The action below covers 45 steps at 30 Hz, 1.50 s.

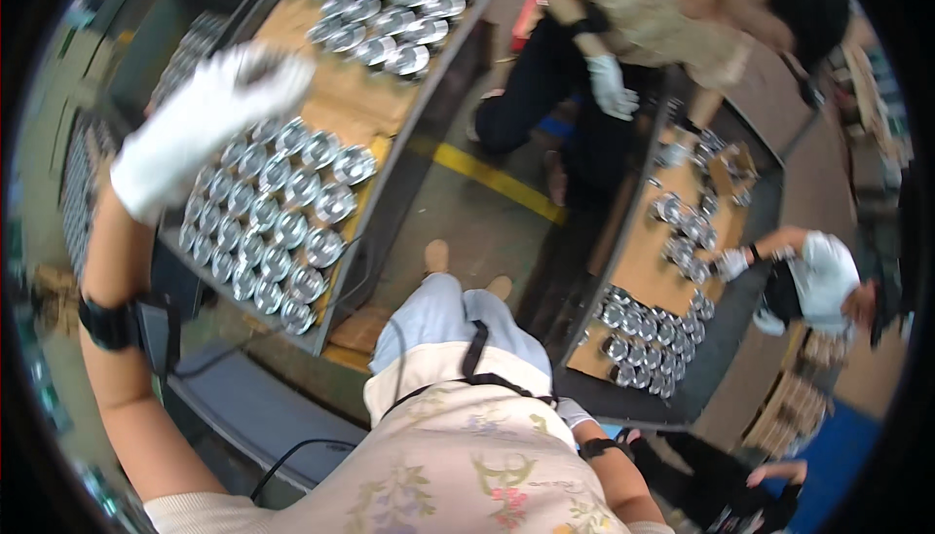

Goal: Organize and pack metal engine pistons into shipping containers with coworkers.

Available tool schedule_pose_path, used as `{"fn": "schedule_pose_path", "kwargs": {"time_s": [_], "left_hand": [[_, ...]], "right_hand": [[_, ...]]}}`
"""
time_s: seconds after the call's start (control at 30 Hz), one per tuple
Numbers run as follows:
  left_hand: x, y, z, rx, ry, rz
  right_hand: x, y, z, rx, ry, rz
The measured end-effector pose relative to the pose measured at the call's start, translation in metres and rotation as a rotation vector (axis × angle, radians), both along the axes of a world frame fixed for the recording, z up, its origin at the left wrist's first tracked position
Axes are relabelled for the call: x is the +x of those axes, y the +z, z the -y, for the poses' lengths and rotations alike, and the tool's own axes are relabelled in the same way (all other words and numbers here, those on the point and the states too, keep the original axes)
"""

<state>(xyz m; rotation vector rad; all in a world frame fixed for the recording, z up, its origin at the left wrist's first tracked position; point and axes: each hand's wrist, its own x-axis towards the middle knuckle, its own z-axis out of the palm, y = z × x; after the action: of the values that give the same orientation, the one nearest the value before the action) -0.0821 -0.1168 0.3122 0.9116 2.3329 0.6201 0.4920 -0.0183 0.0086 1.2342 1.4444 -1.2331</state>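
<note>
My left hand (pixel 209 120), in a white glove, is raised above the left table. Its fingers look bent but are blurred, so I cannot make out whether it holds anything. Nearest to it are rows of shiny round metal parts (pixel 278 184) standing on brown cardboard (pixel 365 101). A second group of the same metal parts (pixel 390 8) fills the far end of that table. Low at my right side is my right hand (pixel 573 412), also white-gloved. Only a bit of it shows beside my shirt, and its fingers are hidden.
A table (pixel 638 261) at right carries more metal parts (pixel 648 339) and an open carton (pixel 730 164). Two gloved co-workers (pixel 604 81) reach around it; another person (pixel 721 485) is at lower right. A grey-blue seat (pixel 263 417) lies below the left table. Yellow tape (pixel 497 182) crosses the floor.
</note>
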Motion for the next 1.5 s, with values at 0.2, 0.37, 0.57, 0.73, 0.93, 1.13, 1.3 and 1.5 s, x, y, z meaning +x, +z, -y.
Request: {"fn": "schedule_pose_path", "kwargs": {"time_s": [0.2,0.37,0.57,0.73,0.93,1.13,1.3,1.5], "left_hand": [[0.037,-0.112,0.005,0.047,0.106,0.608],[0.058,-0.173,-0.013,-0.109,0.100,0.820],[0.096,-0.197,-0.071,-0.110,-0.120,0.736],[0.165,-0.197,-0.109,-0.048,-0.317,0.787],[0.255,-0.191,-0.109,-0.001,-0.459,1.178],[0.243,-0.217,-0.142,-0.085,-0.660,1.056],[0.246,-0.217,-0.198,-0.074,-0.888,0.595],[0.263,-0.260,-0.297,-0.031,-1.031,0.413]], "right_hand": [[0.048,-0.050,0.065,-0.139,0.171,-0.017],[0.083,-0.066,0.137,-0.508,0.275,0.308],[0.054,-0.021,0.125,0.109,-0.117,0.328],[-0.056,0.031,0.025,0.620,-0.685,-0.372],[-0.165,0.110,-0.066,0.713,-0.956,-1.050],[-0.138,0.113,-0.113,0.964,-0.908,-0.714],[-0.072,0.115,-0.168,1.158,-1.034,-0.411],[-0.022,0.054,-0.290,1.132,-1.334,-0.497]]}}
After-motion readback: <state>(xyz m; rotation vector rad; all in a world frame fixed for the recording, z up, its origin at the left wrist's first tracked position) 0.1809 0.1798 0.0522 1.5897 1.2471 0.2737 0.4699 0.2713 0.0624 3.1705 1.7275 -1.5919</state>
